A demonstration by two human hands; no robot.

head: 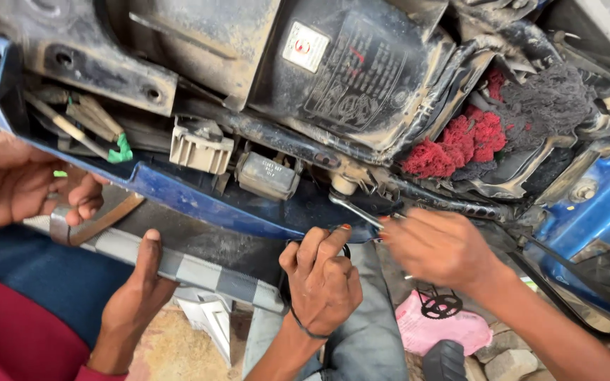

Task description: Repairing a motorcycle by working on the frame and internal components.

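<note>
Blue-painted bodywork of a dusty motorbike fills the head view, and a blue panel (199, 201) runs slantwise across the middle below grimy black plastic and metal. The person's right hand (440, 247) has its grip closed around a slim metal spanner (353, 209). The spanner's tip points up and left to a pale bolt (344, 185), just above the panel's lower edge. The left hand (323, 282), with a dark band at the wrist, is curled into a tight fist against that edge, just beside the right hand. I cannot tell what, if anything, it encloses. Above them sit a beige plug block (201, 144), a small grey box (268, 176) and a black cover (361, 70) with a white sticker. A red rag (460, 141) and a grey rag (545, 106) are stuffed in at upper right. At left, a co-worker's hand (8, 180) hooks its fingers over the panel, and that person's other hand (132, 303), on a red-sleeved arm, presses a thumb on a grey checkered strip (199, 271). The ground below is bare dirt with stones (510, 363) and a pink cloth (435, 328) on it.
</note>
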